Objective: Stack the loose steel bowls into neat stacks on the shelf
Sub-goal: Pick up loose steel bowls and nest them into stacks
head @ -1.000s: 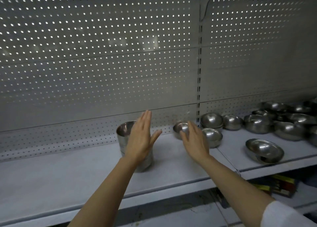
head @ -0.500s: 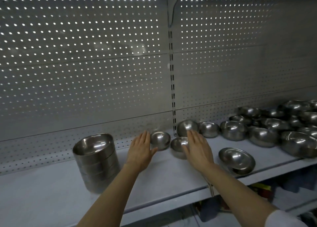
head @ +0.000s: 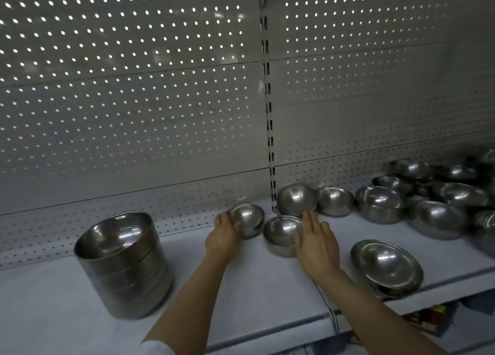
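Note:
A tall stack of nested steel bowls point(head: 123, 266) stands on the grey shelf point(head: 241, 301) at the left. Right of it sits a small steel bowl point(head: 250, 219); my left hand point(head: 223, 238) cups its left side, fingers round the rim and thumb across the front. A second small bowl point(head: 281, 234) sits just to the right. My right hand point(head: 317, 243) lies against its right side with straight fingers, thumb at the rim. Behind them, a tilted bowl point(head: 296, 199) leans at the back wall.
Several loose bowls point(head: 439, 218) lie heaped along the shelf's right part, with a wide shallow bowl point(head: 385, 266) near the front edge. A perforated back panel point(head: 134, 113) and slotted upright point(head: 269, 129) close the rear. Coloured boxes point(head: 428, 320) show on the shelf below.
Both hands left the stack and moved right and forward to the two small bowls. The left hand now wraps one bowl; the right hand touches the other. My view shifted right.

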`<state>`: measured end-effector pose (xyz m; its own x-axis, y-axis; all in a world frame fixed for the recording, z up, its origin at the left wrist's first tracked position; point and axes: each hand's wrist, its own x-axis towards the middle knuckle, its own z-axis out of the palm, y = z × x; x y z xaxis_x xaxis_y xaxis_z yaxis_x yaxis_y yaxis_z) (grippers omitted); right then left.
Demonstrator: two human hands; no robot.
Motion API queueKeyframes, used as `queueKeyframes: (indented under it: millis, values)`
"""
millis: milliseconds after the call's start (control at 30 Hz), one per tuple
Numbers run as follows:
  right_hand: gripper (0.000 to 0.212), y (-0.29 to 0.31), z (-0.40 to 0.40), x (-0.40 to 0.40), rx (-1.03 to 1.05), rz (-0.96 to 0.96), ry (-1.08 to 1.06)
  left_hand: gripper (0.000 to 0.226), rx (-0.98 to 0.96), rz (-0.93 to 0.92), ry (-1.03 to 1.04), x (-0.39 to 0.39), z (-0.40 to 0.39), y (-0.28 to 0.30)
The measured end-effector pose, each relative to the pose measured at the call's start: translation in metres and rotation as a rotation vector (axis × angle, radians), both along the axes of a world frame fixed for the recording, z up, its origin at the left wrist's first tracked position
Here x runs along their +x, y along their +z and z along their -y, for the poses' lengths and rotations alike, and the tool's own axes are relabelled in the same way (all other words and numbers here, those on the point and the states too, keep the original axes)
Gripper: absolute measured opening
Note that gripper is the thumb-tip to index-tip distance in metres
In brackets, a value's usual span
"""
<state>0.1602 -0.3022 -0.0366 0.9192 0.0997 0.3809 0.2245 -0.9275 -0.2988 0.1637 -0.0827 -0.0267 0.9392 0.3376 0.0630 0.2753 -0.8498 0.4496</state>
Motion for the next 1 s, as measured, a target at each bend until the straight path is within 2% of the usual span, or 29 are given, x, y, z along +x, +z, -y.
queueKeyframes:
  millis: [233, 467, 800, 1000]
  values:
    - [0.064, -0.014, -0.011, 0.005, 0.094, -0.097, -0.118, 0.063, -0.196, 0.021, 0.135, 0.024, 0.005, -0.016]
    - [0.059, -0.027, -0.019, 0.011, 0.320, -0.192, -0.113, 0.038, -0.390, 0.156, 0.203, 0.037, 0.001, -0.024]
    - [0.046, -0.043, -0.023, 0.021, 0.606, -0.160, -0.080, 0.029, -0.390, 0.167, 0.276, 0.027, 0.008, -0.016]
    - [0.040, -0.040, -0.019, 0.018, 0.726, -0.290, -0.150, 0.029, -0.340, 0.187, 0.294, -0.017, 0.008, -0.017]
